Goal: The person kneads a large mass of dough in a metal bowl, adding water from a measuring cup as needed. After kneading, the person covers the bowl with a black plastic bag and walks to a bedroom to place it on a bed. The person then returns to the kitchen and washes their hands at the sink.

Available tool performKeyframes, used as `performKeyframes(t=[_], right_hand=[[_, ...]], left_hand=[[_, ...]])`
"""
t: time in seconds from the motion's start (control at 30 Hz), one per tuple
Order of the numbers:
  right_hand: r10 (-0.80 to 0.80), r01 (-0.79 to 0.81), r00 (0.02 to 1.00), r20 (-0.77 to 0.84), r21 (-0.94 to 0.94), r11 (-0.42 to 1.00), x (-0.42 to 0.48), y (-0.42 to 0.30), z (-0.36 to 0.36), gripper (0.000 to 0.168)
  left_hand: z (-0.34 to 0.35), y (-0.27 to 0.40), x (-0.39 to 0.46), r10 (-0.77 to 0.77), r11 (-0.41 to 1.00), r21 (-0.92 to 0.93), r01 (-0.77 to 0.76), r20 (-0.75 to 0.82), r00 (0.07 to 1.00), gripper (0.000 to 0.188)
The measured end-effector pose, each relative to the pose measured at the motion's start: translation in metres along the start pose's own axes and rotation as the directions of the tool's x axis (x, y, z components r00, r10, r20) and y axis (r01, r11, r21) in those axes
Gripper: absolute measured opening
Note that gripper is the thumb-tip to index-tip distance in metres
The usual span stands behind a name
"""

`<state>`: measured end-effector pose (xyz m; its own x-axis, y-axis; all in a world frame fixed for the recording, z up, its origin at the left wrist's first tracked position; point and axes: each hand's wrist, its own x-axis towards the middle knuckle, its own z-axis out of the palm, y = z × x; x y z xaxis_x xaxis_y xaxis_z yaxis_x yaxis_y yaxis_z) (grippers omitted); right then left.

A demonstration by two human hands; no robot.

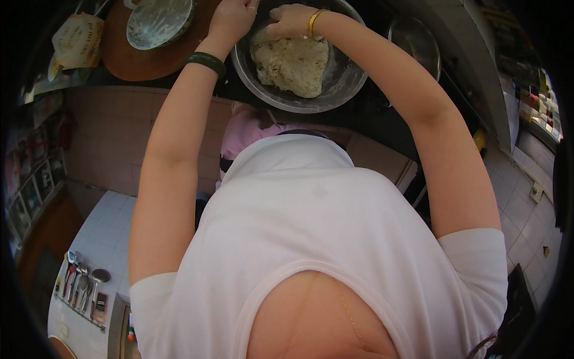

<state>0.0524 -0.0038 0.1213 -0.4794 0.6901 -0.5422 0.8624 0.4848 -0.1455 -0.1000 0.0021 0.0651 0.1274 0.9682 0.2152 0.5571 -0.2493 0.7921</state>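
Note:
A lump of pale, rough dough [293,65] lies in a wide stainless steel bowl [309,107] at the top centre. My right hand [293,20], with a gold bangle at the wrist, is inside the bowl at the dough's far edge; its fingers are bent and dusted with white, and whether they grip dough cannot be told. My left hand [233,20], with a dark green bangle on the wrist, is at the bowl's left rim. Its fingers are curled and partly cut off by the picture's top edge, so what they hold is hidden.
Left of the bowl, a flour-smeared metal bowl [159,22] rests on a round brown board [130,67]. A printed paper bag [78,40] lies beyond it. Another metal vessel [415,45] stands right of my right forearm. The dark counter edge runs just before my body.

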Motion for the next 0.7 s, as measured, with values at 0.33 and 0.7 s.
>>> performKeyframes(t=[0.33, 0.7], right_hand=[[-0.076, 0.134, 0.620, -0.781, 0.011, 0.991, -0.059, -0.012, 0.113, 0.048], [0.089, -0.007, 0.858, -0.505, 0.163, 0.987, 0.025, 0.020, 0.076, 0.046]], left_hand=[[0.003, 0.007, -0.009, 0.046, 0.998, 0.035, -0.044, -0.062, 0.997, 0.021], [0.000, 0.015, 0.000, 0.017, 0.985, 0.173, -0.023, 0.033, 0.999, 0.022]])
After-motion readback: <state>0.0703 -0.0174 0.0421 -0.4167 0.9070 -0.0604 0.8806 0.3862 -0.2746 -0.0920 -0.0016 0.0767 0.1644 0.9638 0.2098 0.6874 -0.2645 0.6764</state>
